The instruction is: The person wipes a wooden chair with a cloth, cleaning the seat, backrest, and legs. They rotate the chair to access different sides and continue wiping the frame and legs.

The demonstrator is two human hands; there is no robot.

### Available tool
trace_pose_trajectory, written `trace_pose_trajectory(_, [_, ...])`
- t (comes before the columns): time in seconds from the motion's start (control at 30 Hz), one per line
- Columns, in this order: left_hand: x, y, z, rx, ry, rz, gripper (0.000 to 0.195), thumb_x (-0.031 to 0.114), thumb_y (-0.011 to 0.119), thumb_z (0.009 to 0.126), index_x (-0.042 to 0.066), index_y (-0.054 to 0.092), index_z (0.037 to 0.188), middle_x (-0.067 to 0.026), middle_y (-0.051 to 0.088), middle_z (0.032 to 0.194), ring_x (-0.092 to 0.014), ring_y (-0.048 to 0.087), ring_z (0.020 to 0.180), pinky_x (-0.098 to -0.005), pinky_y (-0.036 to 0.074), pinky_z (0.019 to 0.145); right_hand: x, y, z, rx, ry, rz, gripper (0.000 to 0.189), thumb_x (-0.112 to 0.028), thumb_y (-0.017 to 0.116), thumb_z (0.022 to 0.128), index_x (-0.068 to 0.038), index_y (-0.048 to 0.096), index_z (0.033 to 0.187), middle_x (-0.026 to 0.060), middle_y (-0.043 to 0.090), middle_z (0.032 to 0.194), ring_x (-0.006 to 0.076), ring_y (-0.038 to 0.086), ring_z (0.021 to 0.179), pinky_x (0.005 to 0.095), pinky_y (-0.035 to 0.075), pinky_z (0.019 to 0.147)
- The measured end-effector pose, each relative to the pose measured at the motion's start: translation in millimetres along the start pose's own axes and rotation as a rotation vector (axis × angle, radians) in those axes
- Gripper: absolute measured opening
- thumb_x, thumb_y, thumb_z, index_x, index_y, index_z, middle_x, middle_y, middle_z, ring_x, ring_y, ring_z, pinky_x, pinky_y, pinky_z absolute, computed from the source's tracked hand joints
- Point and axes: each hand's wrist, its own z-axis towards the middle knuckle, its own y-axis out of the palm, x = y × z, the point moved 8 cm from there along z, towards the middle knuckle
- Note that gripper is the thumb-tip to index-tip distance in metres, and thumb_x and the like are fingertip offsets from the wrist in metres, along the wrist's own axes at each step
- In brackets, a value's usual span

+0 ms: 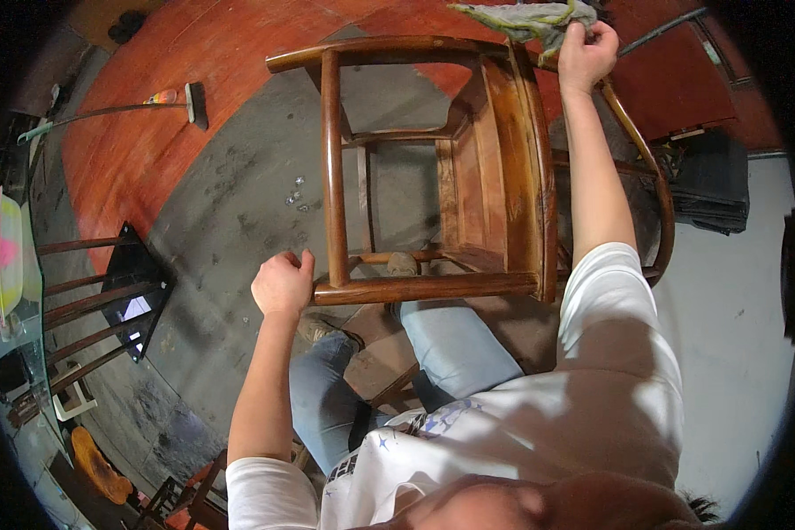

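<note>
A brown wooden armchair (pixel 430 289) lies tipped in front of me, its legs pointing left and its curved arm rail (pixel 662 192) to the right. My left hand (pixel 282 283) is closed at the end of the nearest leg; its fingertips are hidden. At the far right corner of the seat, my right hand (pixel 586 58) grips a grey cloth (pixel 536 18) with yellow-green edging. The cloth hangs over the far side of the chair, by the seat edge. A round stretcher (pixel 333 165) joins the leg ends on the left.
A broom (pixel 190 103) lies on the red floor, back left. Left stands a glass-topped table (pixel 36 265) with a black lower shelf (pixel 136 298) and a colourful plastic basin (pixel 8 255). Small shiny scraps (pixel 295 197) dot the grey floor. Dark stacked items (pixel 709 179) stand at right.
</note>
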Motion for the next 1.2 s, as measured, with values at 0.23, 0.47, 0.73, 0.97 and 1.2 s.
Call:
trace_pose_trajectory(0.23, [1, 1, 0, 0.010, -0.001, 0.020, 0.044, 0.046, 0.055, 0.085, 0.007, 0.074, 0.080, -0.0172, 0.070, 0.080, -0.035, 0.068, 0.080, -0.0427, 0.054, 0.074, -22, 73, -128, -0.804, -0.352, -0.343, 0.021, -0.013, 0.062, 0.083, -0.009, 0.067, 0.103, 0.0113, 0.064, 0.106, 0.0295, 0.059, 0.105, 0.0430, 0.051, 0.086])
trace_pose_trajectory(0.47, [2, -2, -3, 0.013, -0.008, 0.021, 0.044, 0.046, 0.054, 0.085, 0.006, 0.074, 0.082, -0.0173, 0.070, 0.081, -0.035, 0.068, 0.081, -0.0423, 0.053, 0.076, -73, 58, -207, -1.198, -0.397, -0.550, 0.017, -0.020, 0.058, 0.089, -0.009, 0.068, 0.080, 0.0090, 0.067, 0.081, 0.0224, 0.062, 0.086, 0.0384, 0.042, 0.082])
trace_pose_trajectory(0.73, [1, -2, -3, 0.037, 0.017, -0.006, 0.045, 0.045, 0.054, 0.085, 0.005, 0.074, 0.081, -0.0176, 0.070, 0.083, -0.035, 0.068, 0.082, -0.0422, 0.054, 0.076, -86, 9, -158, -0.920, 0.461, -0.008, 0.037, -0.036, 0.051, 0.100, -0.003, 0.065, 0.089, 0.0112, 0.066, 0.078, 0.0224, 0.063, 0.072, 0.0388, 0.050, 0.067])
trace_pose_trajectory(0.97, [0, -3, -3, 0.033, 0.016, -0.007, 0.045, 0.045, 0.054, 0.085, 0.005, 0.074, 0.081, -0.0181, 0.070, 0.084, -0.035, 0.068, 0.083, -0.0424, 0.054, 0.076, -79, -15, -21, -0.242, -0.048, -0.085, 0.040, -0.042, 0.074, 0.084, -0.003, 0.065, 0.093, 0.0072, 0.067, 0.081, 0.0203, 0.064, 0.079, 0.0346, 0.051, 0.073])
trace_pose_trajectory(1.2, [-1, -1, -3, 0.025, 0.004, 0.009, 0.046, 0.046, 0.053, 0.086, 0.005, 0.074, 0.082, -0.0181, 0.070, 0.085, -0.035, 0.068, 0.084, -0.0422, 0.054, 0.076, -42, 34, -141, -0.949, -0.271, -0.487, 0.030, -0.022, 0.071, 0.084, -0.003, 0.062, 0.106, 0.0188, 0.060, 0.111, 0.0372, 0.052, 0.111, 0.0469, 0.045, 0.096])
